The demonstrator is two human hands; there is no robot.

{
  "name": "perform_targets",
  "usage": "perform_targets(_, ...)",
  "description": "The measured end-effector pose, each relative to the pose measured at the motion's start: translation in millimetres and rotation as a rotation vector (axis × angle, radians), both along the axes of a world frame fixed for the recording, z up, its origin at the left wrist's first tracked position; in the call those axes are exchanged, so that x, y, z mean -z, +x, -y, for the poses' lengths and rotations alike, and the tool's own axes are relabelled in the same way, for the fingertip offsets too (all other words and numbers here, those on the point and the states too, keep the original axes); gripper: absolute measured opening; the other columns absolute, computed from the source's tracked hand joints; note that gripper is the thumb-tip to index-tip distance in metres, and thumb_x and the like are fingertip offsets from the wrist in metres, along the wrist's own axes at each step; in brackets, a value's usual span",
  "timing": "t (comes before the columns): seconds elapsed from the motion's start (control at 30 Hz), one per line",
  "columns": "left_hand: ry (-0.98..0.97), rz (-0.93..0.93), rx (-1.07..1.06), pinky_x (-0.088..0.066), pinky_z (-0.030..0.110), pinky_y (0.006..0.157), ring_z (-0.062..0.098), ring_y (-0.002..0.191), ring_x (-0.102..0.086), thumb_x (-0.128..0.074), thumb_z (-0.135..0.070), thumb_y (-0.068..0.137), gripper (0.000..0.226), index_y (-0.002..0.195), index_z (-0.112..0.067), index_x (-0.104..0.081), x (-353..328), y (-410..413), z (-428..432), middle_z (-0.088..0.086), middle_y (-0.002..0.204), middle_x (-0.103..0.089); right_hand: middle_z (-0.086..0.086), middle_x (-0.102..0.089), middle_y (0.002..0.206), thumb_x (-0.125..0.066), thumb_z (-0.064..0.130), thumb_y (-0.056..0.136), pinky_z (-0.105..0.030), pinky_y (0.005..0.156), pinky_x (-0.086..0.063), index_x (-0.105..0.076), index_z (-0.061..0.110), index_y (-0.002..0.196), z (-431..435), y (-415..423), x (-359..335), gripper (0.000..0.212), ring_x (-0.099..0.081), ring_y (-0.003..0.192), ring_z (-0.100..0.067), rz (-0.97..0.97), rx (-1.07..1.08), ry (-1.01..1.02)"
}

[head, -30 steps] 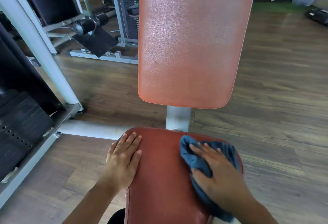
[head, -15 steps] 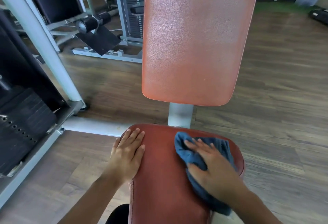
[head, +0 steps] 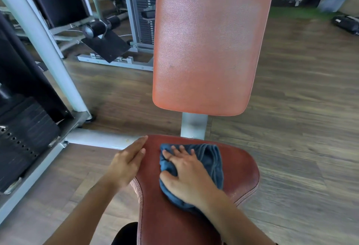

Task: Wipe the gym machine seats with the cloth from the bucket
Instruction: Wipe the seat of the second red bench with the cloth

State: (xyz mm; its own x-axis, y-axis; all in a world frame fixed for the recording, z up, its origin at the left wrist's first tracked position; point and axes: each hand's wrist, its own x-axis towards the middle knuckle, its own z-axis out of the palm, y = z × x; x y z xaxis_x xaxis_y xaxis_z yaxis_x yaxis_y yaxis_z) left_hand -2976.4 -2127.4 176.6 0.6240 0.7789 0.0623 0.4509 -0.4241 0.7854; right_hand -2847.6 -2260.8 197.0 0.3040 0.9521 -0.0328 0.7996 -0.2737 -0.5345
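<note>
Right grip (head: 186,176) is flat on the dark blue terry cloth (head: 211,159). Fingers straight and spread, palm pressing down, nothing clenched. The cloth is bunched on the far half of the dark red padded vinyl seat (head: 240,171), roughly mid-width. Its folds stick out past my fingertips and to the right of the hand.

Left grip (head: 126,163) is wide too. Fingers straight and together, lying along the seat's left edge with the tips at its far corner. It's near the cloth, not touching.

The orange-red padded vinyl backrest (head: 209,46) rises beyond the seat on a grey metal post (head: 194,126), with a gap between the two pads. Brown wood-plank floor (head: 291,109) all round. A black weight stack (head: 25,134) sits in a grey steel frame (head: 38,37) to my left. Another grey weight machine (head: 141,12) stands further back, left of the backrest.
</note>
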Motion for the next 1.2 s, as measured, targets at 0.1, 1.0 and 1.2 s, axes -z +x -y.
perform_targets(0.1,-0.007,-0.017,-0.048,-0.03,0.009,0.097,0.002,0.118,-0.048,-0.055,-0.01,0.093,0.041,0.131,-0.026,-0.055,-6.2,-8.2,-7.9,-0.005,0.129,-0.058,-0.003,-0.018,0.158,-0.03,0.049,0.079,-0.038,0.116,0.01,-0.029,0.021,0.148,-2.7,-24.8,-1.5,0.075,-0.007,0.146,-0.02,0.017,-0.1,-0.013)
perform_targets(1.0,0.309,-0.817,0.107,-0.008,0.067,0.108,0.029,0.145,0.01,-0.02,-0.085,0.075,0.074,0.142,-0.056,-0.006,-19.3,62.6,62.7,-0.004,0.159,0.01,0.012,0.001,0.158,0.015,0.058,0.068,-0.031,0.115,0.013,-0.01,0.035,0.15,72.3,77.4,32.9,0.089,0.01,0.145,-0.007,0.241,0.353,-0.125)
perform_targets(1.2,0.328,-0.796,0.178,-0.011,0.062,0.109,0.032,0.145,0.001,-0.017,-0.072,0.087,0.06,0.143,-0.053,-0.012,-19.4,86.1,56.7,-0.003,0.159,-0.001,0.012,0.0,0.158,0.015,0.057,0.069,-0.031,0.115,0.013,-0.01,0.035,0.151,70.8,75.8,32.6,0.088,0.01,0.144,-0.007,0.253,0.36,-0.121)
